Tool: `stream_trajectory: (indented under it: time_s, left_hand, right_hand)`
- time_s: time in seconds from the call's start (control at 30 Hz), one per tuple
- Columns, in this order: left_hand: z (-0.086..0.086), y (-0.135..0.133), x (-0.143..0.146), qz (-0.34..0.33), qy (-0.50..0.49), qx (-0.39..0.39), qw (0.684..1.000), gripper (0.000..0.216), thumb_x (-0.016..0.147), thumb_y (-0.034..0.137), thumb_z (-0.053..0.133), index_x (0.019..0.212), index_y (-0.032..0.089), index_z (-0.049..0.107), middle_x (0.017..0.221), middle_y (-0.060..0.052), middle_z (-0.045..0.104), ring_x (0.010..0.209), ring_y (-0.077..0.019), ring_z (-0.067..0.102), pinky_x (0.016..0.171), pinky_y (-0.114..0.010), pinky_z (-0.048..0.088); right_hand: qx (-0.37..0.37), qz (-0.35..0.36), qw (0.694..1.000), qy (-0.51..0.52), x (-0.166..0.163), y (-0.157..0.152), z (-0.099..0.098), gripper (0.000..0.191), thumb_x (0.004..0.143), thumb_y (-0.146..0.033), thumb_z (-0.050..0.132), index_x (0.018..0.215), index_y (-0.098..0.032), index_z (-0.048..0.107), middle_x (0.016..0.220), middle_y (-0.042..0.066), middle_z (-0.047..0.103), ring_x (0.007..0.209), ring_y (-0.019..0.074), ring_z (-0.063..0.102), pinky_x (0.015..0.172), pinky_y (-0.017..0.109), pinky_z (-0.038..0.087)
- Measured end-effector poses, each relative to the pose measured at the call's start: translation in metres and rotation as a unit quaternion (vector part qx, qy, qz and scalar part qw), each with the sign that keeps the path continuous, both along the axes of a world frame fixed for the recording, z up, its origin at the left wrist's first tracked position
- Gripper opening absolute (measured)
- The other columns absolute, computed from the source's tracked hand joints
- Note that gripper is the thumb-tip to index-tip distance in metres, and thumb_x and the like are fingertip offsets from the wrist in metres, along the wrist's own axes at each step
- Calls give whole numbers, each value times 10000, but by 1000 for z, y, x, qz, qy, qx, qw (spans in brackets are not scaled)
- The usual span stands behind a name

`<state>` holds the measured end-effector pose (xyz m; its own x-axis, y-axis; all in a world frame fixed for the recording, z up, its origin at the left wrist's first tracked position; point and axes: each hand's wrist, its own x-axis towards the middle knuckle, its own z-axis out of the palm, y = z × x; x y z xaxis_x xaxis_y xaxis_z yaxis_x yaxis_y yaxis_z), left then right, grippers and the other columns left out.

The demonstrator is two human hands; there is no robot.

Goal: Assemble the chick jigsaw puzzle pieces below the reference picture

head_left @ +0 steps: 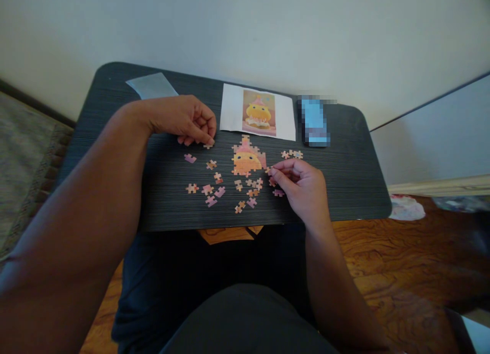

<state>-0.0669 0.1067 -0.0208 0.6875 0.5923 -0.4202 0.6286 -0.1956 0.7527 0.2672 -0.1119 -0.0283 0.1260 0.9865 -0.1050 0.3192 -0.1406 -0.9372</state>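
Observation:
A partly joined jigsaw puzzle with a yellow figure in a pink hat lies mid-table. Just right of its lower edge, my right hand pinches a small puzzle piece between thumb and forefinger. My left hand is left of the joined part, its fingers curled and the thumb and forefinger tips at another puzzle piece; whether it is lifted or pressed on the table I cannot tell. Several loose puzzle pieces are scattered below and left of the joined part. Some pieces are partly hidden by my right fingers.
Behind the puzzle lies a white sheet with a reference picture. A blurred phone-like object is to its right. At the back left is a translucent plastic sheet. The dark table has rounded corners and stands against a wall.

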Motion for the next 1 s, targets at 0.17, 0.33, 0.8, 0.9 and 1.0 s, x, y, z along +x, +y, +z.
stream_trajectory:
  time_s: [0.17,0.33,0.8,0.9,1.0]
  left_hand:
    - [1,0,0,-1,-2,-4,1000,310,871,420,930,1014,191,779,675,-5,763,495,-116,630,497,-255,473]
    - [1,-1,0,-4,-1,-9,1000,285,904,401,926,1026,193,774,688,1,767,511,-105,631,511,-248,465]
    - [3,-2,0,-2,4,3,1000,367,891,483,986,1012,210,774,688,9,763,534,-106,626,531,-273,446]
    - [4,-3,1,-1,-2,6,1000,389,898,515,996,995,207,780,688,1,763,522,-105,628,527,-268,444]
    - [4,-3,1,-2,-5,7,1000,421,891,547,1013,991,204,791,688,-8,768,519,-107,629,535,-267,443]
  right_hand:
    - [-4,11,1000,20,3,-1,3,262,990,-486,916,1075,-250,841,1034,72,893,858,219,830,649,333,693]
    - [-10,28,998,62,6,0,4,206,981,-429,929,1059,-264,834,982,40,868,852,213,814,655,330,689]
    - [-12,48,999,-18,-3,7,11,221,975,-366,876,1096,-274,716,1045,52,822,842,222,788,578,339,674]
    - [-8,59,998,-38,-4,8,12,182,988,-348,855,1087,-271,723,1053,63,820,855,230,783,559,344,667]
    - [-7,65,996,-52,-4,11,11,149,997,-321,841,1091,-281,733,1072,66,827,893,236,791,560,330,649]
